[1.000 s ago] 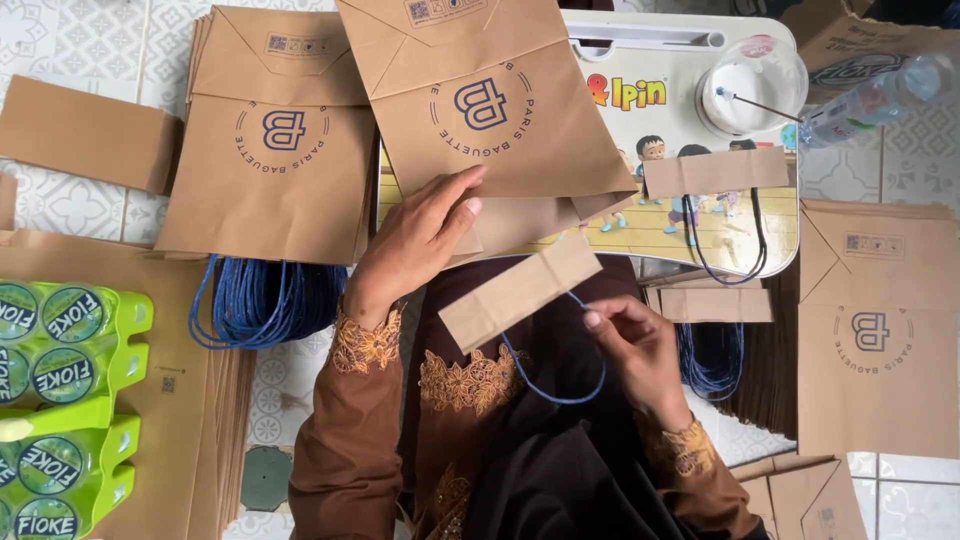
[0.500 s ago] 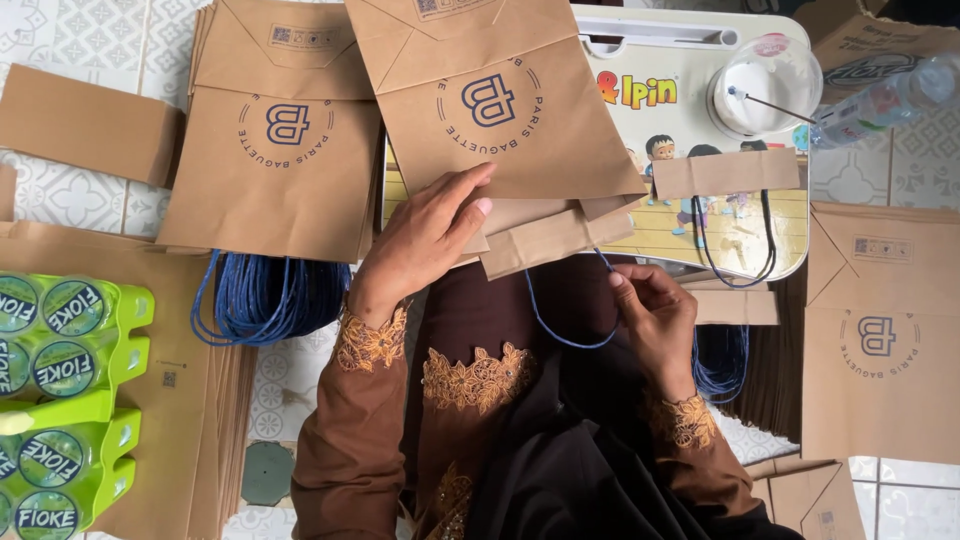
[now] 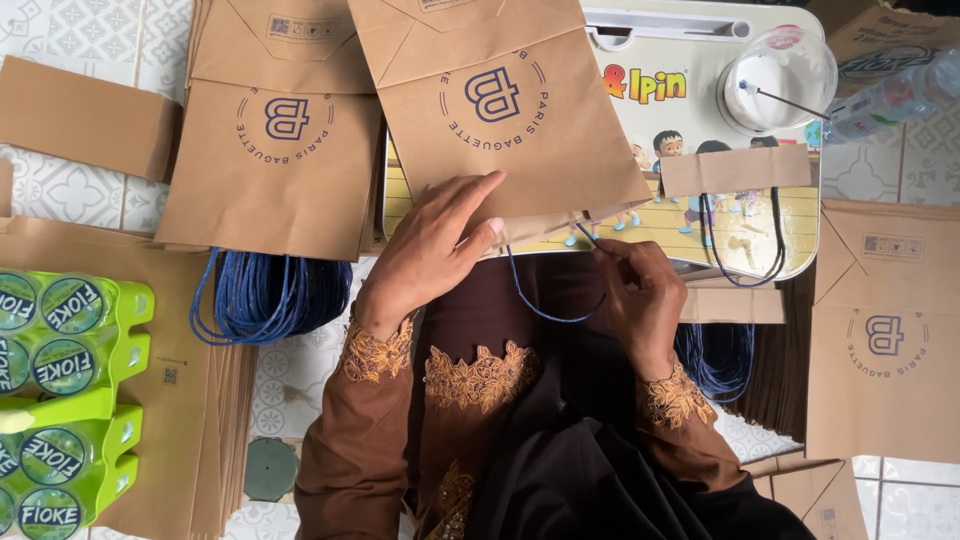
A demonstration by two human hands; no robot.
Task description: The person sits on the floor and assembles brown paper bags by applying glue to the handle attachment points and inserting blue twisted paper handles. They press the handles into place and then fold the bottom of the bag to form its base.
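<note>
While we look down from above, our left hand (image 3: 430,250) lies flat on the lower edge of a brown paper bag (image 3: 500,110) with a round dark-blue emblem, its fingers (image 3: 470,195) spread and pressing the bag against the small printed counter (image 3: 700,215) beneath it. Just right of that bag's lower edge, our right hand (image 3: 640,295) has its fingers (image 3: 605,250) pinched together on a blue cord handle (image 3: 545,305), which runs in a loop from the bag's mouth down below the bag and back up to the pinch.

Left of the bag we are pressing, a second stack of identical brown bags (image 3: 280,140) lies on the tiled floor (image 3: 80,200), and a bundle of blue cords (image 3: 265,295) sits just under that stack. Farther left of the bag, green packs of sealed cups (image 3: 60,390) rest on more flat brown paper.

Right of the bag, on the same counter, a brown paper strip with a cord already attached (image 3: 735,170) lies below a clear plastic cup of white glue (image 3: 775,75) holding a thin stick. Further right again, another brown bag (image 3: 885,330) lies flat, and a second bundle of blue cord (image 3: 715,355) shows beside our right wrist. Our brown embroidered sleeves (image 3: 375,350) fill the frame below the bag.
</note>
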